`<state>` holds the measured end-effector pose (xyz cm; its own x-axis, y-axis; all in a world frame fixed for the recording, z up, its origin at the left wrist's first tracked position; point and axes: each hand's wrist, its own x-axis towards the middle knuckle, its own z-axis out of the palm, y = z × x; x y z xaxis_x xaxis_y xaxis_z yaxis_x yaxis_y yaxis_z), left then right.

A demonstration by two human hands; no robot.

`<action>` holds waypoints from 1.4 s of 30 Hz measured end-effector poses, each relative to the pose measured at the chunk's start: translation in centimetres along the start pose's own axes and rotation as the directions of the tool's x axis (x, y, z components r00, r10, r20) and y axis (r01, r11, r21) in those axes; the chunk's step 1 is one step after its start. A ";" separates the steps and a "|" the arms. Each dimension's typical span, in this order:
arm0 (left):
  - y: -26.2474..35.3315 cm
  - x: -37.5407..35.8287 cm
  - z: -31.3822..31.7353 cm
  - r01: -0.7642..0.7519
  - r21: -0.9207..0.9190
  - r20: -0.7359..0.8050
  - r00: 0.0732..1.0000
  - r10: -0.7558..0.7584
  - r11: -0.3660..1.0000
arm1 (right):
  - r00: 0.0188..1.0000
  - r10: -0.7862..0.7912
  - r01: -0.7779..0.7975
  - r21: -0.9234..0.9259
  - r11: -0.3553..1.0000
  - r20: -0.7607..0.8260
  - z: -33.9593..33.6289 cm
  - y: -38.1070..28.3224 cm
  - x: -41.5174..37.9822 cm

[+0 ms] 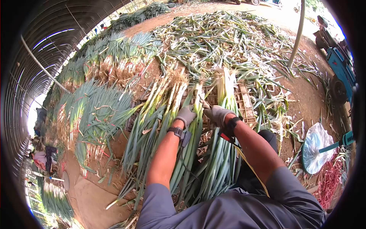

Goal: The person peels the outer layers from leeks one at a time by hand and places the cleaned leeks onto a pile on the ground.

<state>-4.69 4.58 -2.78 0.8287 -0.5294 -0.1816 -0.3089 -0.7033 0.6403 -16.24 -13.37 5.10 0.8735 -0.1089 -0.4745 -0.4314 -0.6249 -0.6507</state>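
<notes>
Your left hand (185,115) grips an onion (198,93); your right hand (218,115) is closed beside it, contents unclear. Pale stalks (228,88) look cleaned; rooty stalks (177,90) look uncleaned.

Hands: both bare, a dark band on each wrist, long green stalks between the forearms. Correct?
Not bare: the head view shows left hand and right hand both gloved in grey. The rest holds: left band, right band, stalks between the forearms.
</notes>
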 end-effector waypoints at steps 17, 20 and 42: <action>-5.2 -7.6 2.5 0.080 -0.478 0.012 0.996 -0.085 0.875 | 1.000 -0.025 0.026 -0.020 0.999 0.012 0.6 -1.5 5.6; -6.6 -8.2 2.9 0.069 -0.663 0.030 0.997 -0.065 0.745 | 0.998 0.041 -0.042 0.026 0.999 0.040 1.6 -0.8 7.9; -3.4 -7.2 -0.7 0.020 -0.687 0.023 1.000 -0.006 0.726 | 0.992 -0.111 0.085 0.343 0.936 0.059 -2.6 3.4 5.1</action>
<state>-9.27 11.15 -3.11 0.8193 -0.5365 -0.2025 0.1131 -0.1950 0.9742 -12.65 -18.04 1.96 0.9013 0.0070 -0.4332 -0.4071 -0.3286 -0.8522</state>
